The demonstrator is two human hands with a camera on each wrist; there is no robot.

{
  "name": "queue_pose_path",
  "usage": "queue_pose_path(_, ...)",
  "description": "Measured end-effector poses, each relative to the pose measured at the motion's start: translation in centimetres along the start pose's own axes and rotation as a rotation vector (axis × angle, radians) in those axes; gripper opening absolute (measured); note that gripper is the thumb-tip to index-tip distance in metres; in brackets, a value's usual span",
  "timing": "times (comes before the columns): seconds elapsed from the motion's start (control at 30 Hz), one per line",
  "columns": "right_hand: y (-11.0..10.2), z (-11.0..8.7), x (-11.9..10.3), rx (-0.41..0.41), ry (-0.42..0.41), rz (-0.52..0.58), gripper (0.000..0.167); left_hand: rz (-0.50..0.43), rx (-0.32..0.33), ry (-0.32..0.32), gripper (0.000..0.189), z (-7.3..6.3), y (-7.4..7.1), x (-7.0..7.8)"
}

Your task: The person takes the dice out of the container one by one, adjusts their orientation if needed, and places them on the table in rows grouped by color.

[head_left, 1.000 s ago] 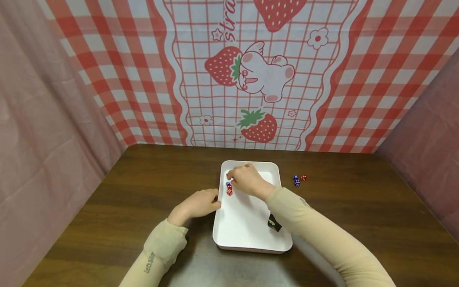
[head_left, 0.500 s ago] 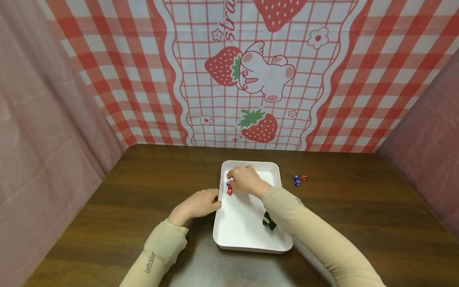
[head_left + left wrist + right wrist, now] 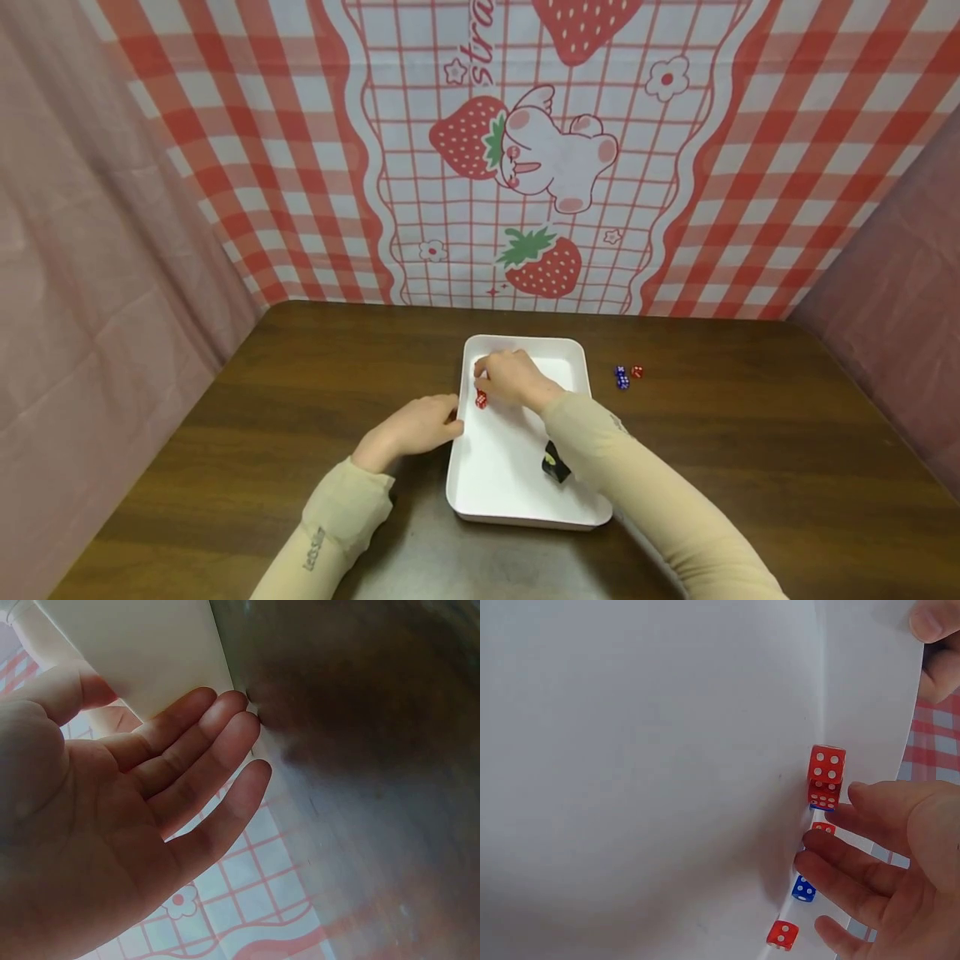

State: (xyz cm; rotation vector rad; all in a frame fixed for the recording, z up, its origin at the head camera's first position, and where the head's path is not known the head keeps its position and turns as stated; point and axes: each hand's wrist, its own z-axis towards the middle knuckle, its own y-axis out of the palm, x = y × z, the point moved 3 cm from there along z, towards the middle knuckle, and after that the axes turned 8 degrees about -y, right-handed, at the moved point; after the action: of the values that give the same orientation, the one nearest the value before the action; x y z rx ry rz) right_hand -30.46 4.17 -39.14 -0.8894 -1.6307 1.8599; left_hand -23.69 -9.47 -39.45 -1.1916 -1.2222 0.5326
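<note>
My right hand (image 3: pixel 512 379) reaches into a white tray (image 3: pixel 517 492) near its far left corner. In the right wrist view its fingertips pinch a red die (image 3: pixel 823 827), partly hidden by the fingers. Two red dice (image 3: pixel 827 762) line up beside it along the tray wall, with a sliver of blue die next to them. On the other side lie a blue die (image 3: pixel 803 889) and a separate red die (image 3: pixel 782 934). My left hand (image 3: pixel 420 425) touches the tray's left edge; in the left wrist view its fingers are relaxed and lightly bent.
On the brown wooden table (image 3: pixel 330 367), blue dice (image 3: pixel 622 377) and a red die (image 3: pixel 637 372) lie right of the tray. A small black object (image 3: pixel 557 463) shows beside my right forearm, over the tray. A strawberry-patterned cloth (image 3: pixel 555 267) hangs behind.
My right hand has shifted slightly toward me along the tray's left wall, covering the blue die seen there earlier. The black object moved left with the forearm. My left hand stays put.
</note>
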Motion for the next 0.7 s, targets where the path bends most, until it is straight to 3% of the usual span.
queue_pose_path(0.33,0.36,-0.05,0.10,0.024,-0.033,-0.036,0.004,-0.002,0.001,-0.004,0.012,-0.10,-0.02,0.02)
queue_pose_path(0.7,0.37,-0.16,0.14,0.026,0.010,-0.007,0.005,-0.005,-0.004,-0.010,0.013,-0.09,0.03,-0.04)
